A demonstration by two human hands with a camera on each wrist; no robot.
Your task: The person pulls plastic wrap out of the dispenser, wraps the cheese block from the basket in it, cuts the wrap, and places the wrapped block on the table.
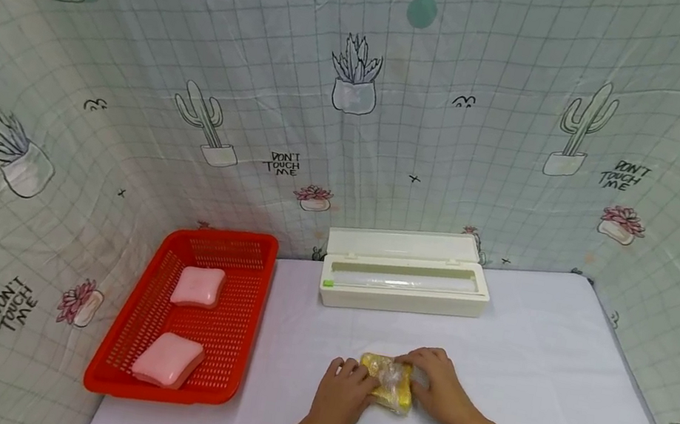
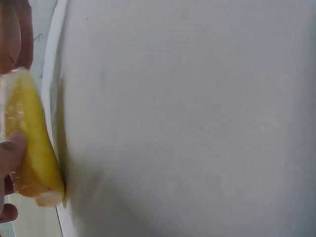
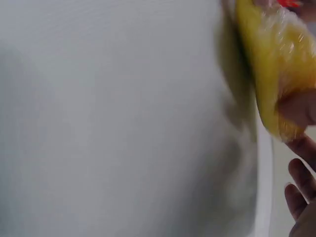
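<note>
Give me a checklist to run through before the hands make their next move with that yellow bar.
1. Left grip on the yellow bar: ok, fingers hold its left side.
2. Right grip on the bar: ok, at its right side.
3. Clear film smooth on top: not ok, it is wrinkled.
4. Film covering the underside: cannot tell, that face is hidden.
5. White film box closed: not ok, its lid stands open.
6. Pink bars inside the red basket: ok, both lie in it.
</note>
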